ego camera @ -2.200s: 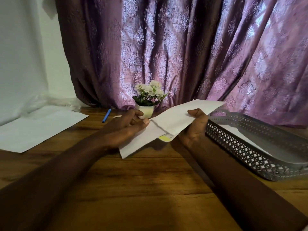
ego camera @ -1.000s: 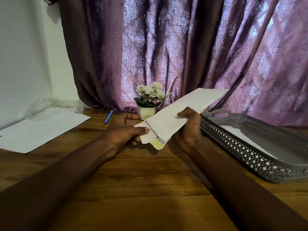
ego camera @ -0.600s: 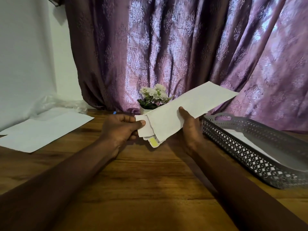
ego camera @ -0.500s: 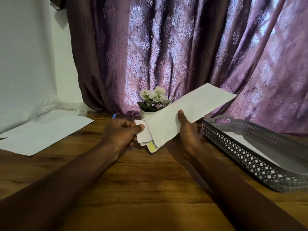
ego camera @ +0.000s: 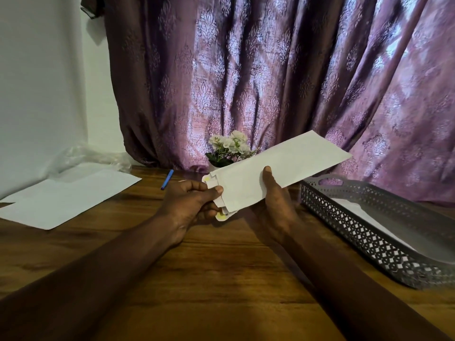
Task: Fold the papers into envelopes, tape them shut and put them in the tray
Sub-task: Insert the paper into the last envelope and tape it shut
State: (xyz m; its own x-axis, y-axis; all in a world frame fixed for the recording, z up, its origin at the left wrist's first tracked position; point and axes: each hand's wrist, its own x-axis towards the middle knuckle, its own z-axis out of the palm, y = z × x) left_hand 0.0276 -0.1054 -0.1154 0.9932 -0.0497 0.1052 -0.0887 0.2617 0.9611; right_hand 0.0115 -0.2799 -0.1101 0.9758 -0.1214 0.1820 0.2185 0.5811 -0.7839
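The curtain (ego camera: 270, 82) hangs behind the table (ego camera: 221, 279). The tray (ego camera: 369, 244) sits at the right with something white already lying in it, and spare sheets (ego camera: 69, 195) lie well apart at the left. Between them, the envelope (ego camera: 283, 166) has come up off the wood since a couple of seconds ago and now slants in the air, its far end above the tray's near corner. The right hand (ego camera: 275, 205) grips its middle, thumb on the face. The left hand (ego camera: 189, 203) pinches the near end, where the flap is now tucked shorter and yellowish tape tabs (ego camera: 220, 217) stick out. I judge the sealing is nearly done and the drop into the tray comes next. A pen (ego camera: 167, 179) lies behind.
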